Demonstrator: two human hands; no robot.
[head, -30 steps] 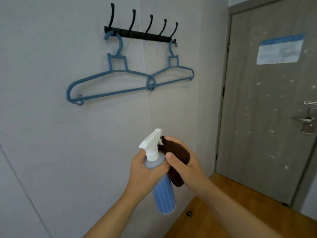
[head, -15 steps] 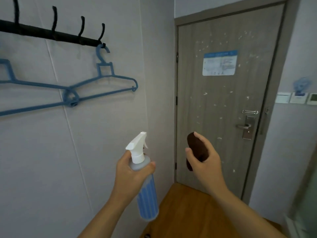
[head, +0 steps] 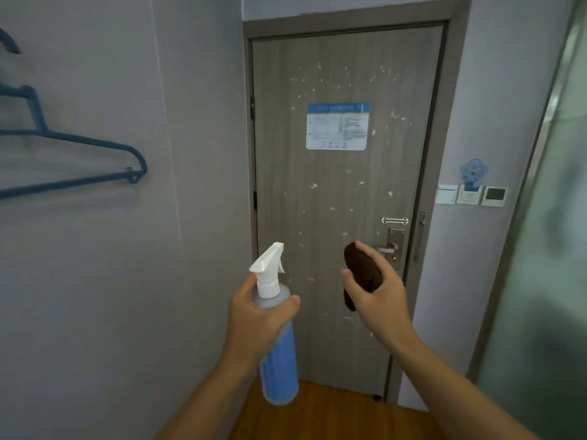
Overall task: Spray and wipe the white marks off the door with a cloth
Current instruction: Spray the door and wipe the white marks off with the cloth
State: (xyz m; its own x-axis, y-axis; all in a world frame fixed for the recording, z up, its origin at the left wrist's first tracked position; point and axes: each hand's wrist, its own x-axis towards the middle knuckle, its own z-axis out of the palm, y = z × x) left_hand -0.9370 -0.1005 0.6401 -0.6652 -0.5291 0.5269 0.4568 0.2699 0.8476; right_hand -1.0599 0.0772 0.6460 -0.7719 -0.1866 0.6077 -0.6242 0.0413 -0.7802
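A grey wood-grain door [head: 336, 192] stands shut straight ahead, flecked with several white marks [head: 313, 185] from top to bottom. My left hand [head: 254, 319] grips the neck of a blue spray bottle [head: 279, 366] with a white trigger head, its nozzle aimed up and right toward the door. My right hand [head: 378, 300] holds a bunched dark brown cloth [head: 362, 274] in front of the door's lower half, some way short of its surface. A blue-and-white notice [head: 337, 126] is stuck on the door at mid height.
The metal door handle [head: 389, 249] and a chain latch [head: 394, 220] sit on the door's right side. Wall switches [head: 470, 195] are on the right wall. A blue hanger [head: 79, 160] hangs on the left wall. A frosted glass panel [head: 546, 249] runs along the right. The floor [head: 317, 414] is wood.
The view has swung right from the left wall until the door is centred. My hands have separated, the right one taking the cloth away from the bottle.
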